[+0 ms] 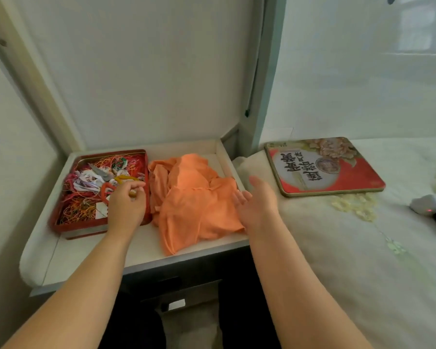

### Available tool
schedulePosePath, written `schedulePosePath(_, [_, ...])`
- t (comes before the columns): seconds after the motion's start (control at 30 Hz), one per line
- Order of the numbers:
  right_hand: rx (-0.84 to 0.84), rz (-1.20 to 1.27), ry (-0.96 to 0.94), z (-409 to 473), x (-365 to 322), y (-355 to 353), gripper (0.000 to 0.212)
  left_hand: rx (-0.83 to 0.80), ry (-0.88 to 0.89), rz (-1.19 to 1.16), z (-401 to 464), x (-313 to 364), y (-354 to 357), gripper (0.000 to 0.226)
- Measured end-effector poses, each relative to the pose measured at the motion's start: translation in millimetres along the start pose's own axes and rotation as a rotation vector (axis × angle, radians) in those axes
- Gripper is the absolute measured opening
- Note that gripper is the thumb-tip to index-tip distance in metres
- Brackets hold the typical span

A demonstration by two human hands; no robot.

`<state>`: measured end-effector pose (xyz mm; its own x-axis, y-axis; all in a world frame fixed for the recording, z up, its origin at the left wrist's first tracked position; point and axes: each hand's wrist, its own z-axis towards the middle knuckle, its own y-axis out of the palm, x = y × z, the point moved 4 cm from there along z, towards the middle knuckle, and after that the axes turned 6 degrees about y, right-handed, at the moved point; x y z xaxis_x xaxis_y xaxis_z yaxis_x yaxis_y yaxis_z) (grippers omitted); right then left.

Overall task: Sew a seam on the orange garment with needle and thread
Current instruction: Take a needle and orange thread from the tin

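Both arms are reaching out: left hand is pinching something small over the red tin, right hand is hovering flat beside the orange garment.

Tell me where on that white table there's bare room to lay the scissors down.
Bare table lies along the front-left edge, in front of the red tin, and in a strip behind the tin and the orange garment. The middle is crowded: tin and garment sit side by side, with the left hand over the tin.

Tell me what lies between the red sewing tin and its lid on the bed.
In the head view, the crumpled orange garment lies between the red sewing tin and the lid, with the open right hand at the garment's right edge.
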<state>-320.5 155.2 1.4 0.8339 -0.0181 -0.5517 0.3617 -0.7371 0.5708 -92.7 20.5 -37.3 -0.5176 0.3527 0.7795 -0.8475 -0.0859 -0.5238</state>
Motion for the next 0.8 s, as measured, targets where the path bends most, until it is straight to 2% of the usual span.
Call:
schedulePosePath(0.07, [-0.176, -0.241, 0.052, -6.4, 29.6, 30.0, 0.019, 0.065, -0.078, -0.059, 1.9, -6.5, -13.8, 0.018])
schedulePosePath(0.13, [-0.306, -0.623, 0.041, -8.9, 56.2, 60.9, 0.006, 0.147, -0.116, -0.055, 4.2, -14.2, -31.9, 0.018])
schedulePosePath(0.2, [-0.415, -0.99, -0.056, -5.5, 79.9, 90.9, 0.008, 0.174, -0.141, 0.039, 10.1, -26.1, -51.2, 0.019])
schedulePosePath(0.3, [-0.539, -1.288, -0.217, 14.0, 113.6, 129.2, 0.016, 0.115, -0.233, 0.268, 24.2, -53.4, -74.0, 0.021])
schedulePosePath(0.43, [-0.549, -1.504, -0.518, 49.3, 143.9, 159.8, 0.007, -0.091, -0.163, 0.469, 38.9, -71.7, -80.0, 0.02])
schedulePosePath(0.53, [-0.548, -1.757, -0.776, 72.3, 164.7, 171.4, 0.013, -0.151, -0.114, 0.569, 46.7, -76.6, -78.7, 0.017])
schedulePosePath(0.6, [-0.525, -1.846, -0.893, 82.4, 174.9, 177.9, 0.018, -0.143, -0.115, 0.582, 51.0, -79.6, -76.7, 0.014])
schedulePosePath(0.67, [-0.426, -1.898, -0.949, 89.8, 176.8, 184.3, 0.029, -0.086, -0.127, 0.565, 53.4, -79.5, -76.3, 0.012])
schedulePosePath(0.73, [-0.335, -1.999, -0.973, 98.2, 176.7, 190.4, 0.037, -0.006, -0.14, 0.548, 53.3, -75.9, -78.3, 0.008])
schedulePosePath(0.8, [-0.314, -2.097, -0.939, 103.7, 177.6, 196.7, 0.032, 0.058, -0.155, 0.536, 51.7, -72.0, -80.4, 0.008])
